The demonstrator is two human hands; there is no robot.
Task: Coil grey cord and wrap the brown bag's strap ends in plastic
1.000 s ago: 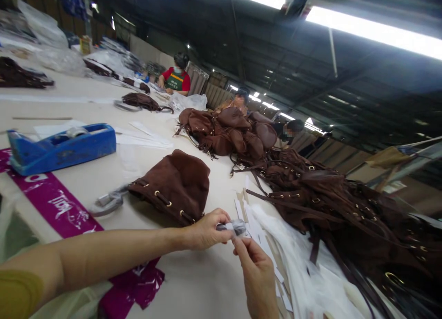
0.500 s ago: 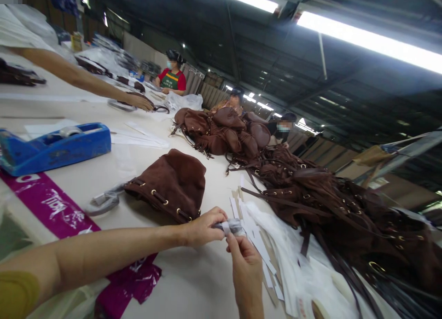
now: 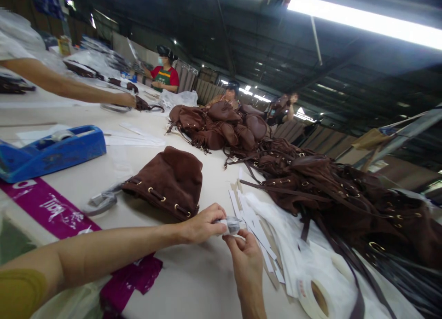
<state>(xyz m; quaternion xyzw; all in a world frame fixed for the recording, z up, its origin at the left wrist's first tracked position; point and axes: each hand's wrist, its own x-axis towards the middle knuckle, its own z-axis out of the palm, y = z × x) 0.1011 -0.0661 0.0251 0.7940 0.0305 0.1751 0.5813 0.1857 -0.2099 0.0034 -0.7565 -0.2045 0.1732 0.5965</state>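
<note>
My left hand grips a small grey plastic-wrapped bundle with a white strip around it. From the near side, my right hand pinches the bundle's lower edge with thumb and fingers. What is inside the wrapping I cannot make out. Just beyond my left hand a brown drawstring bag lies on the table, with gold eyelets along its cord. At the bag's left end sits a similar grey wrapped strap piece.
A blue tape dispenser stands at left by a purple printed plastic strip. Brown bags are heaped behind and to the right. White paper strips and a tape roll lie at right. A co-worker's arm reaches in.
My right fingers have shifted slightly on the wrapped bundle, and more of its grey end shows. The co-worker's hand at left now grasps a dark strap item. A distant person has raised a brown bag.
</note>
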